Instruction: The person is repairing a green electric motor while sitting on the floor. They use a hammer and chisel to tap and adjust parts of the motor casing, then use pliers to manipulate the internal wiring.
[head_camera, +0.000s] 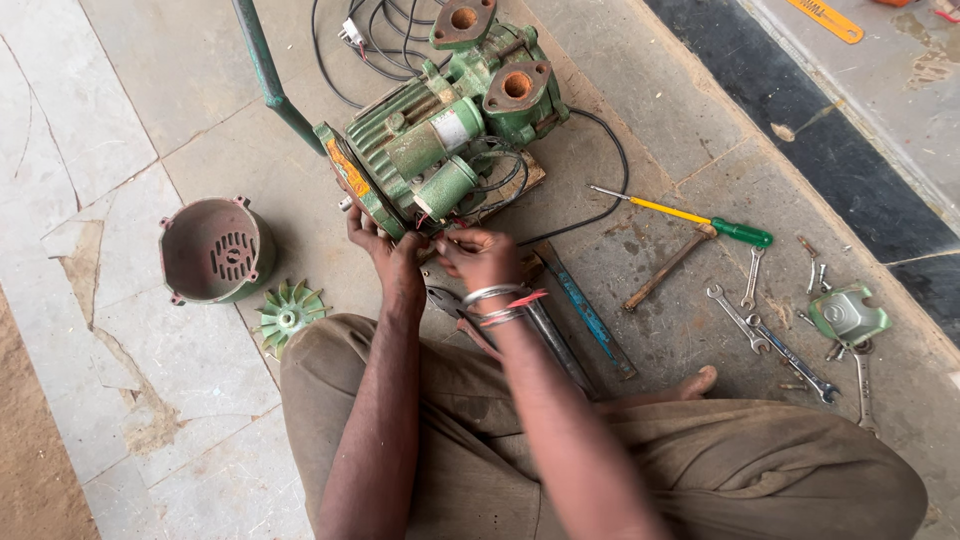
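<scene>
Far left, on the stone floor (150, 120): a round fan cover (215, 250), open side up, grille at its bottom. Just beside it to the right lies a pale green plastic fan impeller (288, 315), flat on the floor, apart from the cover.

Centre: a green motor pump (440, 140) lies on the floor in front of the seated person, with two rusty flanged ports at its far end and black cables (380, 40) looping behind it. A green pipe handle (265, 70) runs up from its near-left corner.

The left hand (385, 250) is clasped on the near end plate of the pump, fingers curled over its edge. The right hand (478, 255), bangles on the wrist, is pinched narrow around thin wires at the pump's near side; whether it holds a small part I cannot tell, as the fingers are blurred.

Just beneath the right wrist: pliers (450, 305), partly hidden. Right of that, a long blue flat bar (590, 315).

Further right: a screwdriver (690, 217) with yellow shaft and green handle, a rusty hammer (668, 268) near it, then several spanners (750, 310) lying close together, and a small green cover plate (848, 315) well apart from the pump.
</scene>
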